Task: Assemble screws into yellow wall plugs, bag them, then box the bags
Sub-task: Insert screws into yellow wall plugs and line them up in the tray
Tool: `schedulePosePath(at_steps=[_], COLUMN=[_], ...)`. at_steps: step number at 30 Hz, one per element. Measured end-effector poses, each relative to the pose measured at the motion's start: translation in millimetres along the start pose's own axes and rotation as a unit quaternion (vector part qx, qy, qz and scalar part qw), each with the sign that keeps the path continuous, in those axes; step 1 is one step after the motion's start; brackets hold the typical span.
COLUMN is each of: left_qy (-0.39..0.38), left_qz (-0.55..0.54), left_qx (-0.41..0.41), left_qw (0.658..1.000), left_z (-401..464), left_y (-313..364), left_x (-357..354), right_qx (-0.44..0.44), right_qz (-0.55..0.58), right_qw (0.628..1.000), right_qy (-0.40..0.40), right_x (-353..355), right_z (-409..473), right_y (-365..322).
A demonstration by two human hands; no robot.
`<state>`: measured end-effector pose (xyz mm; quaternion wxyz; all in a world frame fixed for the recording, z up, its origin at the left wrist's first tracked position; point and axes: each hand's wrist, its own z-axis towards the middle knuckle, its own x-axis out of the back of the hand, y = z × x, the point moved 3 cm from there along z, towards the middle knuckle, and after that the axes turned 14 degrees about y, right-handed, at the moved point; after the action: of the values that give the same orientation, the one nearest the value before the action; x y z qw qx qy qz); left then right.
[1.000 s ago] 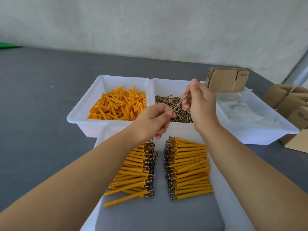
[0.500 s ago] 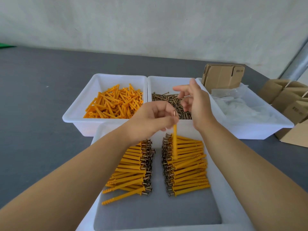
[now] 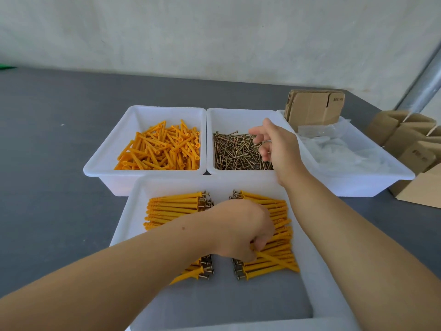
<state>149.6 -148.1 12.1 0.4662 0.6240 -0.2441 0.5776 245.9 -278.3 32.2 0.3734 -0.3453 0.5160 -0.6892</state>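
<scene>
Nearest me sits the white tray of finished pieces, two rows of yellow wall plugs with screws in them, heads facing the bare grey strip down the middle, so each row can likely be gathered in a handful for bagging. The left hand is down on the right-hand row, fingers curled under and pinching an assembled plug that lies askew across the lower pieces at about five o'clock from the knuckles; I judge it is being laid onto the stack. The left-hand row lies partly under that forearm. The tray's near half is open grey floor, with room for more. Beyond, at twelve o'clock, the right hand hangs over the bin of loose screws, fingers loosely spread and holding nothing I can see, probably going for the next screw; its wrist crosses the bin's near rim. At eleven o'clock stands the bin of empty plugs, touching the screw bin's wall. At one o'clock are the bin of clear bags and flat cardboard boxes; neither looks started on.
</scene>
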Motion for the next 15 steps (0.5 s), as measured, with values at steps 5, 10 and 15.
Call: schedulePosePath(at_steps=[5,10,15], left_qy=[-0.007,0.02,0.247], left_qz=[0.046,0.029,-0.005], left_qx=[0.007,0.032,0.111], left_qw=[0.999,0.999,0.963], left_z=[1,4,-1], left_y=[-1,-7,-39], left_x=[-4,-2,28], right_qx=[0.018,0.127,0.214], right_qz=[-0.024,-0.145,-0.438], right_qw=[1.0,0.981,0.873], right_qy=[0.001,0.004,-0.001], right_x=[0,-2,-2], right_z=[1,3,10], right_y=[3,7,11])
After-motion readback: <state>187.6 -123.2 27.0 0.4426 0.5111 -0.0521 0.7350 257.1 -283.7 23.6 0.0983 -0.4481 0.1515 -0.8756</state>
